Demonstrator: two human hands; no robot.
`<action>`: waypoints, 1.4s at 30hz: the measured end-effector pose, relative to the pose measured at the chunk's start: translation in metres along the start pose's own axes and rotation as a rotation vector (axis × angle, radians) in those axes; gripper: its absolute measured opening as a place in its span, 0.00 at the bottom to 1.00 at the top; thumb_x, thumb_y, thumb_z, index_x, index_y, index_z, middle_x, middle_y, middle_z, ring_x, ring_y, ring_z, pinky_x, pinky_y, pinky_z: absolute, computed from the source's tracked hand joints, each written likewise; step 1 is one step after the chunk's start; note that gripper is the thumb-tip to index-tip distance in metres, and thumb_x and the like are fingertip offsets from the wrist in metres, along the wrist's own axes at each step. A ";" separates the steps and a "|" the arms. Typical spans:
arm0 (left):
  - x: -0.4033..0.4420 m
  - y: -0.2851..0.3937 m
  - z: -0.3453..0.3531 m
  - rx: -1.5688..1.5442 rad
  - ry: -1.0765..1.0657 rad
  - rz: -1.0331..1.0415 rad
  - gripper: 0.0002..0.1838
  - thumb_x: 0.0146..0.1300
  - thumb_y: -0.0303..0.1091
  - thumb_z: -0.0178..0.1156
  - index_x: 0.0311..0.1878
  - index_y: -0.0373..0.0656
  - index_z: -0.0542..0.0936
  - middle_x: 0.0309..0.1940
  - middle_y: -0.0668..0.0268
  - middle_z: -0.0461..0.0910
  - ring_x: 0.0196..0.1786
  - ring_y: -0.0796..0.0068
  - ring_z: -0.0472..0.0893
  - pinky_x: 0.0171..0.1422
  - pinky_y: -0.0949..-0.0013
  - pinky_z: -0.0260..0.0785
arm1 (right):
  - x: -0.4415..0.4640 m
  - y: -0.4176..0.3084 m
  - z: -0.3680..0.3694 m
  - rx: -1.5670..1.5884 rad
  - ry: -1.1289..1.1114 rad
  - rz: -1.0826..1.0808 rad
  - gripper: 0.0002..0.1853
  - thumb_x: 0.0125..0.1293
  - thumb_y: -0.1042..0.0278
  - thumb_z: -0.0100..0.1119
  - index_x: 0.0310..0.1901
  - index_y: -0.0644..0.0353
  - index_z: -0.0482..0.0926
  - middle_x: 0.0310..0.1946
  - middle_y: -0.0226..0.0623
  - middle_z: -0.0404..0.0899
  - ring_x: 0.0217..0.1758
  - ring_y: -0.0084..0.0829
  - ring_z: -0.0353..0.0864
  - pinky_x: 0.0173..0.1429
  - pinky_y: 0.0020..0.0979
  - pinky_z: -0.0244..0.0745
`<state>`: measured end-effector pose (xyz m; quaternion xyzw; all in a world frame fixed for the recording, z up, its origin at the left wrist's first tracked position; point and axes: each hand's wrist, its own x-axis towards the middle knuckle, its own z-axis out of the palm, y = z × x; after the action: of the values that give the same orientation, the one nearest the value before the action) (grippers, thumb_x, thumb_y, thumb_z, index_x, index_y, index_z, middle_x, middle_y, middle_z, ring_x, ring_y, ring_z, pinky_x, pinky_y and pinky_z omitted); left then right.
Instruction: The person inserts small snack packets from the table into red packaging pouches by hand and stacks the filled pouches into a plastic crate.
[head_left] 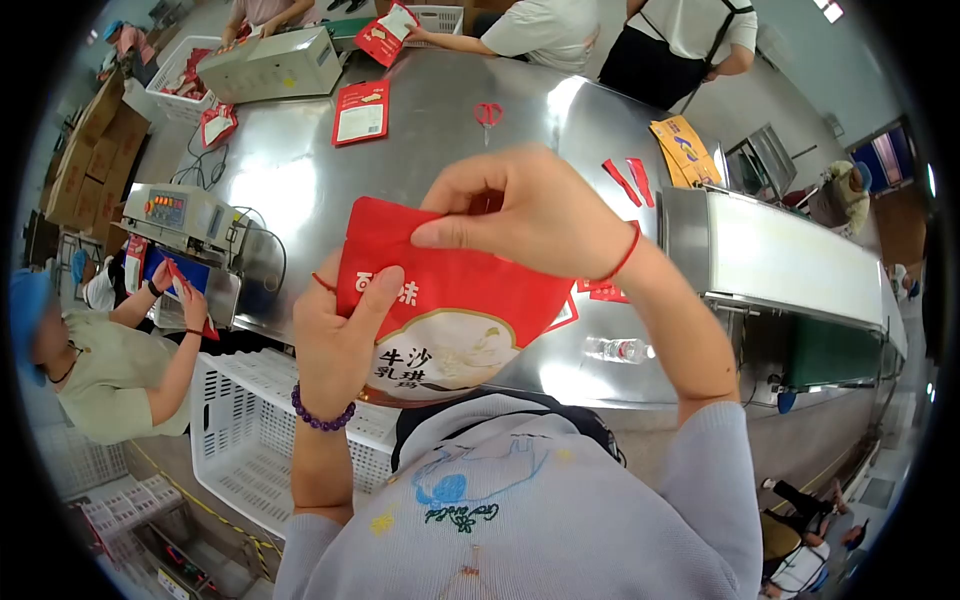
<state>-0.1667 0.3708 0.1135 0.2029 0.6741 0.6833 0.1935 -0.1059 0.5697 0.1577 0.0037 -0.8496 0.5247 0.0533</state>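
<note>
A red snack pouch (470, 275) with white and black lettering and a pale oval panel is held up in front of my chest. My left hand (340, 335), with a purple bead bracelet at the wrist, grips its left side, thumb pressed on the front and fingers behind. Over the pouch's upper edge, my right hand (535, 215) is closed in a pinch, thumb against the red film. It is slightly blurred, and its fingertips are partly hidden. Beyond the hands, red-handled scissors (488, 115) rest on the metal table (430, 95).
A red pouch (361, 112), cut red strips (628, 182), yellow packets (686, 150) and a clear bottle (622, 350) lie on the table. A white crate (240, 440) stands below left. A sealing machine (185, 220) is at left, near a co-worker (125, 370); a conveyor (790, 260) is at right.
</note>
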 end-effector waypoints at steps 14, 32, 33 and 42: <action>-0.019 -0.004 0.012 -0.277 -0.057 0.094 0.11 0.69 0.30 0.59 0.48 0.32 0.81 0.38 0.67 0.83 0.37 0.87 0.78 0.43 0.81 0.70 | -0.063 -0.013 -0.019 0.089 0.059 -0.090 0.11 0.62 0.66 0.66 0.39 0.65 0.83 0.26 0.34 0.83 0.28 0.22 0.79 0.35 0.25 0.75; -0.026 -0.003 0.058 -0.448 -0.002 0.284 0.09 0.71 0.29 0.55 0.49 0.35 0.77 0.37 0.67 0.82 0.37 0.82 0.80 0.42 0.78 0.72 | -0.101 -0.023 -0.017 -0.152 0.191 -0.185 0.06 0.58 0.77 0.64 0.33 0.63 0.75 0.28 0.40 0.76 0.28 0.34 0.77 0.31 0.32 0.70; -0.026 -0.003 0.061 -0.514 0.010 0.260 0.09 0.71 0.29 0.55 0.49 0.35 0.77 0.37 0.66 0.82 0.36 0.82 0.81 0.41 0.78 0.72 | -0.101 -0.021 -0.017 -0.120 0.192 -0.183 0.06 0.58 0.77 0.64 0.33 0.63 0.75 0.28 0.40 0.76 0.27 0.34 0.76 0.31 0.33 0.70; -0.019 0.001 0.073 -0.019 -0.326 -0.012 0.04 0.65 0.23 0.59 0.41 0.34 0.81 0.30 0.71 0.79 0.33 0.87 0.75 0.38 0.79 0.68 | -0.105 -0.001 -0.032 -0.038 0.151 0.015 0.08 0.62 0.72 0.66 0.36 0.62 0.75 0.22 0.28 0.72 0.26 0.19 0.72 0.31 0.24 0.67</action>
<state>-0.1116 0.4220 0.1153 0.3052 0.6283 0.6466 0.3066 0.0014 0.5925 0.1627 -0.0430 -0.8530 0.5077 0.1133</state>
